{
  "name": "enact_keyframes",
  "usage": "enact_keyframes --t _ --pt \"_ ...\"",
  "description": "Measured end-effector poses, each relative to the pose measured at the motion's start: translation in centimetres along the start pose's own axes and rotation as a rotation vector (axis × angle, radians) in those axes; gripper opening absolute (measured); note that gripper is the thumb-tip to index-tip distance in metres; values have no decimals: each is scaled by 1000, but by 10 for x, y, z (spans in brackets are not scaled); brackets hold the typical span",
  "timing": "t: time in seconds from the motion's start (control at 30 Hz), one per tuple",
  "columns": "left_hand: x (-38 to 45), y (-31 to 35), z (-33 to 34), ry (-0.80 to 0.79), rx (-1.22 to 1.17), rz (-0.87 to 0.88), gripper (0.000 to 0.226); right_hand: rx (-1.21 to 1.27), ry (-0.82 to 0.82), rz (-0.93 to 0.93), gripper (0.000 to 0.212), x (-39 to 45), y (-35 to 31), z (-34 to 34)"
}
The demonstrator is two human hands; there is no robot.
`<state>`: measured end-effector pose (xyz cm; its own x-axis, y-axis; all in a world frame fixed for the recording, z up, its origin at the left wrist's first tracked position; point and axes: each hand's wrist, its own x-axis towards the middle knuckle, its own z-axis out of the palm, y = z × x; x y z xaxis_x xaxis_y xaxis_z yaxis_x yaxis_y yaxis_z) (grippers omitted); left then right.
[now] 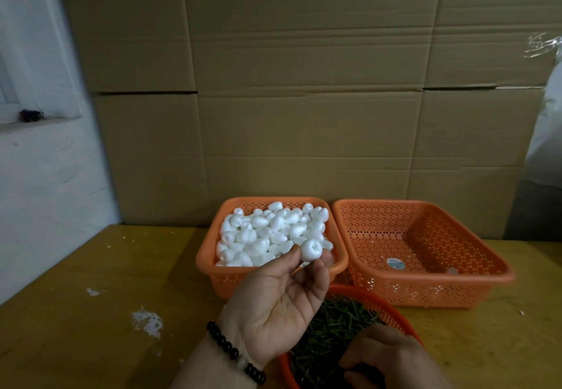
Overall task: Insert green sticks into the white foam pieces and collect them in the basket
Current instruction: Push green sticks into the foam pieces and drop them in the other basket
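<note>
While the right hand [392,358] digs in the round bowl [380,303] of green sticks [331,324], the left hand [276,303] holds one foam piece [310,249] up at the fingertips, thumb and fingers pinched on it, socket end turned toward the camera. Likely so a stick can go straight in. Right hand: fingers curled down into the sticks, but can't tell if it has one yet.

Stock of foam pieces fills the left basket [209,260], directly behind the held piece. Right basket [504,273] is the likely collection bin: nearly bare, only a sticker and one small scrap visible inside. Both baskets sit side by side, touching or nearly, against the cardboard [304,99].

Nothing blocks the path to the right basket. Bowl sits just in front of both baskets, partly under the left wrist. Table [91,267] shows white chips and scuffs.
</note>
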<state>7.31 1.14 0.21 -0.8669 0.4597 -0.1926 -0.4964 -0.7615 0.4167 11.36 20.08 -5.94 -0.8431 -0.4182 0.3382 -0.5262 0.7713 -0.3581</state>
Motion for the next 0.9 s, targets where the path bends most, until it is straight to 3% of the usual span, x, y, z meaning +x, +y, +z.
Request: enact_keyframes --t 0.2,0.33,0.4,0.5,0.63,0.9 --pt "1 0 -1 2 6 -9 28 112 81 59 24 0 -5 -11" --pt "0 0 -1 -6 -9 -12 30 113 310 34 22 0 -7 -13" --pt "0 0 -1 -3 -10 -7 31 295 421 177 21 -1 -11 -15" --pt "1 0 -1 5 -2 -3 33 863 461 416 4 2 -23 -20" --pt "1 -1 -1 -5 -6 -11 33 1363 473 624 12 6 -32 -33" --pt "2 -1 -1 5 0 -7 30 1641 395 739 27 11 -30 -35"
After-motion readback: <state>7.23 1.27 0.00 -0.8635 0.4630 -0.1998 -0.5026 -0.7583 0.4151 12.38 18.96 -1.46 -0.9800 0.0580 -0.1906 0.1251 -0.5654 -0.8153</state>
